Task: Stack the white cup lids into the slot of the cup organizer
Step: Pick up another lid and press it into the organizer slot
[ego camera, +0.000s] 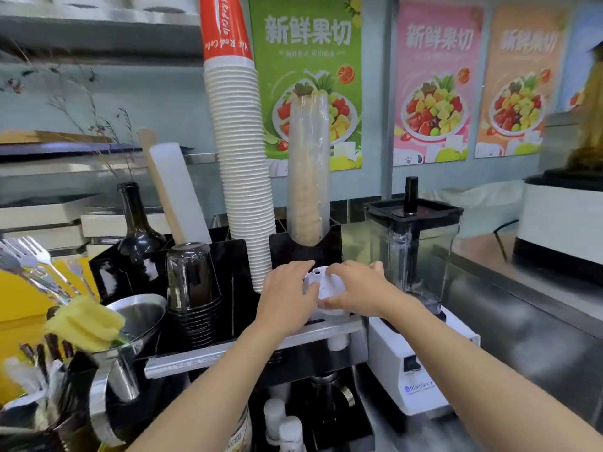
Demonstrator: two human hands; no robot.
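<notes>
White cup lids [326, 290] sit as a short stack at the front right slot of the black cup organizer [228, 262]. My left hand [288, 293] grips the stack's left side. My right hand [357, 288] grips its right side, fingers curled over the top lid. Both hands hide most of the stack and the slot below it. A small hole shows on the top lid.
In the organizer stand a tall stack of white paper cups [243, 151], a clear sleeve of cups [308, 171] and dark plastic cups [192, 288]. A blender [414, 252] stands close on the right. A bottle [138, 230], funnel [137, 316] and forks [26, 256] crowd the left.
</notes>
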